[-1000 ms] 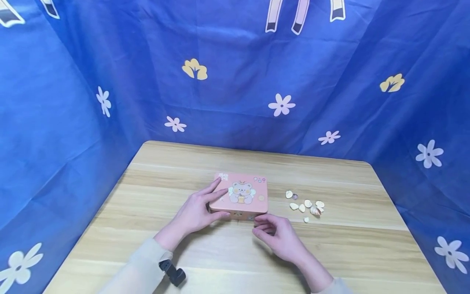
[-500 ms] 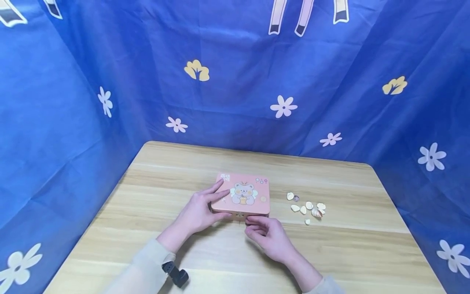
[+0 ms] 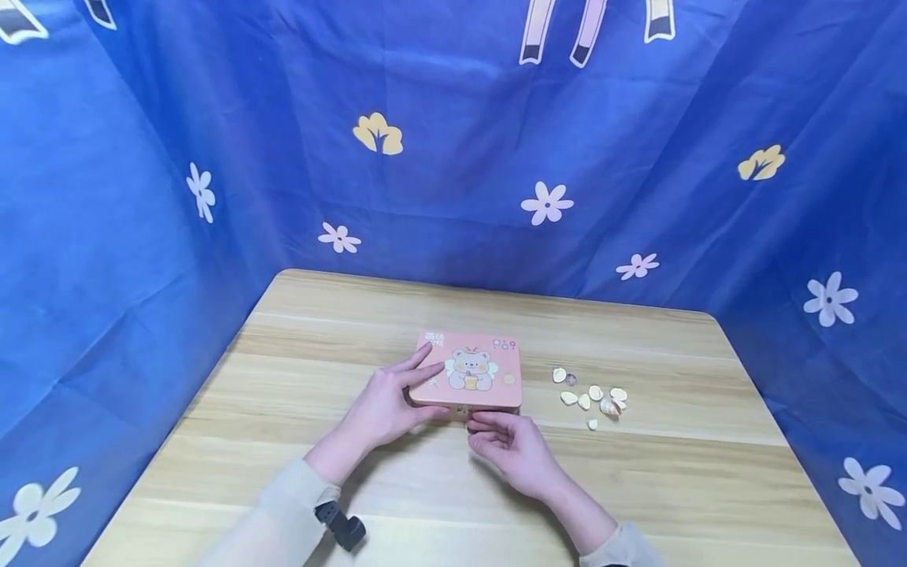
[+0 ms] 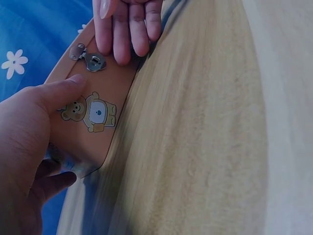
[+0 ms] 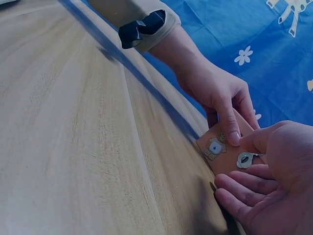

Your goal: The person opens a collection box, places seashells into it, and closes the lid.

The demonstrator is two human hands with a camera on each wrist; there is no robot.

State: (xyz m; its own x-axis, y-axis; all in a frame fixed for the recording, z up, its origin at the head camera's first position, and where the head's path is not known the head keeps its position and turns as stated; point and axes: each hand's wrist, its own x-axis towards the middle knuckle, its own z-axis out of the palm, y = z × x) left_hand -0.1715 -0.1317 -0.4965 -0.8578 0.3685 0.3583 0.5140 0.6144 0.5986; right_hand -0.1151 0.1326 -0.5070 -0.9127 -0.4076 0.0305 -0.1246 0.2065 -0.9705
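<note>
A pink tin box (image 3: 501, 368) with a bear on its lid lies closed on the table. My left hand (image 3: 379, 405) grips its left end, thumb on the front face, two fingers over the lid. A metal clasp (image 4: 95, 61) sits on the front of the box in the left wrist view. Just right of it, my right hand (image 3: 520, 457) is at the front face with fingers fairly straight, the fingertips by the clasp. In the right wrist view, the right thumb points toward the left thumb, above the clasp.
Several small seashells (image 3: 595, 392) lie on the wooden table (image 3: 340, 315) to the right of the box, a purple one among them. Blue cloth (image 3: 453, 181) with flowers hangs behind the table and on both sides. A dark band (image 3: 340, 526) is on the left sleeve.
My right hand has slid left along the front of the box, from near its right corner to the clasp. The left hand keeps its hold, and the shells have not moved.
</note>
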